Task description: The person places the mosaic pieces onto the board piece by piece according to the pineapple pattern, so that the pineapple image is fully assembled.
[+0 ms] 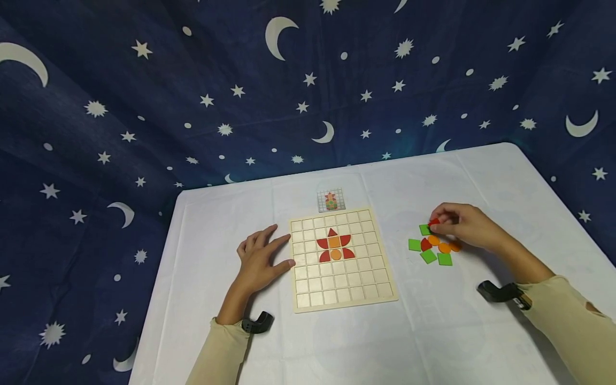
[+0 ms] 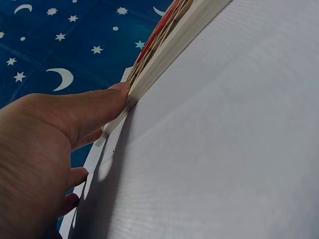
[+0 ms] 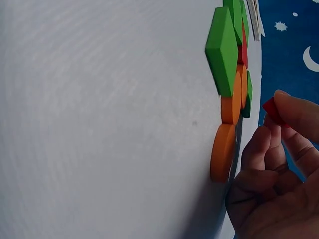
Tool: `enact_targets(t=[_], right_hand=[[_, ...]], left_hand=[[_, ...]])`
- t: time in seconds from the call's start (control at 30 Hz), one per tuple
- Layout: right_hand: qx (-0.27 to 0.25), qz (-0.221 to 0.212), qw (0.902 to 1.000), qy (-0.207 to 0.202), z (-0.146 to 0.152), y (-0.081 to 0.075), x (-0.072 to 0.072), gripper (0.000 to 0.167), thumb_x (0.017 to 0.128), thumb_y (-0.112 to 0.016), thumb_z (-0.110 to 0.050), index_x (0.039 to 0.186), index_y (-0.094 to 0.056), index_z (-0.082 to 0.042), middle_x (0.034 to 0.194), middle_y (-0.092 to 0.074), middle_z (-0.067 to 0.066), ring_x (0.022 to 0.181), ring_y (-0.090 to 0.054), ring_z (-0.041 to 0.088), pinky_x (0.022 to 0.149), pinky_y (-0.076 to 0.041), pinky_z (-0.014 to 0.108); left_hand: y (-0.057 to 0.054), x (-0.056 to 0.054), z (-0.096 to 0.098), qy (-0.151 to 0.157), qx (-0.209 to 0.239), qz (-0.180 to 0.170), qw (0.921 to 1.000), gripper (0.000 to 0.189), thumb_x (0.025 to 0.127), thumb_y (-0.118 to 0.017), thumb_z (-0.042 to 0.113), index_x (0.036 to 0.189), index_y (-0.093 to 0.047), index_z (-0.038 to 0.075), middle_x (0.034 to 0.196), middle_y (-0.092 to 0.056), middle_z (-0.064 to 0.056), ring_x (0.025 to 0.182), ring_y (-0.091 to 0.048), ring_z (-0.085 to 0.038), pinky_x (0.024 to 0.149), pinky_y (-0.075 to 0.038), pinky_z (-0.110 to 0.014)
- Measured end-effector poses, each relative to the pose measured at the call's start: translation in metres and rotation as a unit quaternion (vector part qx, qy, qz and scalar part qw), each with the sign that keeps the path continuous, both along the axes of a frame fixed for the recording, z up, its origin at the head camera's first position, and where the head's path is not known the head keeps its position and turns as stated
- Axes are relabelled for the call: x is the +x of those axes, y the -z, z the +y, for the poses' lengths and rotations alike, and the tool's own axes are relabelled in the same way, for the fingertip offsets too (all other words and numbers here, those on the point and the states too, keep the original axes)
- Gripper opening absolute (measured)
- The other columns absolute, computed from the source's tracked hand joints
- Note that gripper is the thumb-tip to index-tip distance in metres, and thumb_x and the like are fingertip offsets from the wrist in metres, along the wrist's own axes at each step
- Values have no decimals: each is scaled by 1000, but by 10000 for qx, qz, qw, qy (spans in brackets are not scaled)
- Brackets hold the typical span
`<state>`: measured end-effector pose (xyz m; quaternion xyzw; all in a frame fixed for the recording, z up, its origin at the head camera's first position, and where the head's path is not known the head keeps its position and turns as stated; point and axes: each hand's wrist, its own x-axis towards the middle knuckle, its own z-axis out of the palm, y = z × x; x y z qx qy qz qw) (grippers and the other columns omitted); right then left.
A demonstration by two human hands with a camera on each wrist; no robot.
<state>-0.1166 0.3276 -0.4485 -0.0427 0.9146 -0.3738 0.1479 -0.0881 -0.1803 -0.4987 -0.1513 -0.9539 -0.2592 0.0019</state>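
Red and mostly hidden by the fingers, a piece [image 3: 272, 110] is pinched between thumb and fingertip of the right hand [image 1: 462, 222], above the green tiles [image 1: 445, 260] and orange discs [image 1: 445, 247], well to the right of the board [image 1: 313, 283]. With so little of it gripped, it could slip and drop back among them; the other fingers, bent close to the discs, could also nudge one aside. Its exact shape is hard to make out, so a careless turn of the wrist might leave it facing the wrong way. The left hand [image 1: 257, 264] lies spread, gripping nothing, with thumb and forefinger touching the board's left edge. That touch probably steadies it, but a hard push there would likely slide the board towards the loose tiles, or jolt the red-and-orange figure [image 1: 334, 243] out of its cells. Just beyond the board's far edge lies the card [image 1: 331, 200], near enough to be knocked askew if the board were shoved away from the person.
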Motion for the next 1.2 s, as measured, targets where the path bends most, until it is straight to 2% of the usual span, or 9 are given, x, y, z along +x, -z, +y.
enact_targets(t=[0.13, 0.33, 0.5, 0.7, 0.83, 1.03, 1.2], right_hand=[[-14, -21, 10000, -19, -3, 0, -1, 25, 93, -76, -29, 108, -69, -11, 93, -62, 9, 84, -55, 22, 61, -50, 27], [-50, 160, 9998, -91, -5, 2, -2, 21, 91, -78, -26, 104, -71, -11, 90, -63, 8, 78, -56, 20, 58, -50, 28], [352, 261, 9989, -164, -5, 4, -4, 19, 88, -81, -21, 102, -74, -9, 86, -63, 6, 80, -54, 22, 60, -47, 26], [746, 299, 9966, -188, -4, 6, -6, 25, 87, -81, -22, 108, -74, -10, 88, -63, 5, 82, -52, 23, 63, -43, 27], [796, 478, 9950, -368, -5, 6, -5, 27, 87, -81, -24, 110, -75, -9, 90, -64, 4, 81, -51, 21, 64, -42, 28], [1010, 909, 9890, -583, -6, 9, -5, 33, 81, -88, -33, 104, -77, -11, 89, -64, 1, 79, -50, 18, 66, -41, 28], [1099, 1089, 9857, -667, -9, 9, -8, 27, 79, -90, -27, 95, -73, -13, 88, -64, 1, 77, -49, 17, 67, -40, 29]], left_hand=[[0, -1, -1, -13, -12, -9, 10000, 65, 85, -75, 54, 143, -61, 29, 164, -36, -8, 142, -30, -36, 108, -10, -65], [-1, -1, -1, -7, -43, -6, 10000, 64, 86, -74, 54, 144, -61, 29, 164, -36, -8, 142, -30, -36, 108, -11, -66], [-2, -1, 0, -16, -62, -9, 10000, 64, 86, -73, 54, 144, -61, 29, 164, -36, -8, 142, -30, -36, 108, -11, -65], [-2, 0, -1, -17, -18, -18, 10000, 64, 85, -74, 54, 143, -61, 29, 163, -37, -9, 142, -30, -37, 108, -10, -65], [-1, 1, -1, -15, 1, -25, 10000, 64, 85, -74, 53, 143, -61, 28, 163, -37, -9, 142, -30, -37, 108, -10, -66], [0, 0, 0, -8, -1, -37, 10000, 64, 85, -74, 54, 143, -61, 29, 163, -36, -9, 142, -30, -37, 108, -11, -65], [0, 0, 0, 3, -3, -33, 10000, 64, 85, -74, 54, 143, -61, 29, 164, -36, -8, 142, -29, -37, 107, -11, -65]])
